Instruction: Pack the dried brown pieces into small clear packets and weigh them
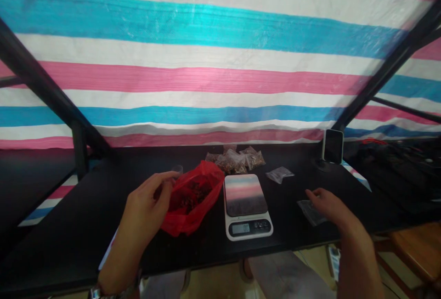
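My left hand [149,202] is at the mouth of a red plastic bag [193,198] full of dark dried pieces, its fingers curled in a pinch at the bag's opening. My right hand [327,205] rests on a small clear plastic pouch [310,214] lying flat on the black table [86,225], fingers bent over it. Between the hands stands a white digital kitchen scale [246,205] with nothing on its platform.
Several filled small clear bags [237,159] lie in a heap behind the scale, with an empty clear pouch [279,174] to their right. A phone on a stand [332,146] is at the back right. A striped tarp [206,60] and black frame bars enclose the table. A wooden stool [416,244] stands at right.
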Available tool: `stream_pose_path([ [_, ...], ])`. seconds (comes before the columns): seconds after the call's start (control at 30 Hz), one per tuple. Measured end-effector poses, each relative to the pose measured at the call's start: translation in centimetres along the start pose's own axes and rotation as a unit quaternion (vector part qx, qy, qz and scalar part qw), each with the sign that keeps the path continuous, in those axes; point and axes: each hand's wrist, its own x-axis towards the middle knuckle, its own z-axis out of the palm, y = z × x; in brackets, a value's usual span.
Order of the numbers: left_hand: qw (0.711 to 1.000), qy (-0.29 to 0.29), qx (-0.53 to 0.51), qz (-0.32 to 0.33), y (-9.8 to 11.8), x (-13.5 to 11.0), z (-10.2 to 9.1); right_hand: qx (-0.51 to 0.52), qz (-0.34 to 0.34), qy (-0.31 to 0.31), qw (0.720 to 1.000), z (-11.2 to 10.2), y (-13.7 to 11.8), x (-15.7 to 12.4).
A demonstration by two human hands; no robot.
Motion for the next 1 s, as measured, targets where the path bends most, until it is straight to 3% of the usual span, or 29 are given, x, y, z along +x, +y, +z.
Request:
stream_pose_path([
  [0.1,1.000,0.007,0.010,-0.013,-0.1,0.0,-0.4,0.019,-0.035,0.001,0.999,0.6,0.0,0.1],
  [0.33,1.000,0.015,0.019,-0.011,-0.7,-0.2,-0.6,0.066,-0.148,0.075,0.984,3.1,-4.2,0.1],
  [0.47,1.000,0.015,0.017,-0.017,-0.7,-0.3,-0.6,0.033,-0.187,0.115,0.975,4.4,-5.4,0.0],
  [0.67,0.999,0.009,0.024,-0.020,-0.9,-0.3,-0.8,-0.011,-0.154,0.141,0.978,5.3,-4.9,-0.3],
  [0.8,1.000,0.013,0.019,-0.010,-1.1,-0.4,-1.0,-0.008,-0.145,0.170,0.975,4.3,-7.4,-0.6],
  [0.93,1.000,0.018,0.008,0.002,-0.7,-0.7,-1.1,0.004,-0.233,0.094,0.968,3.8,-12.6,0.1],
  [1.0,1.000,0.018,-0.001,0.007,-0.3,-0.8,-1.1,0.003,-0.246,0.041,0.968,4.3,-14.8,0.7],
])
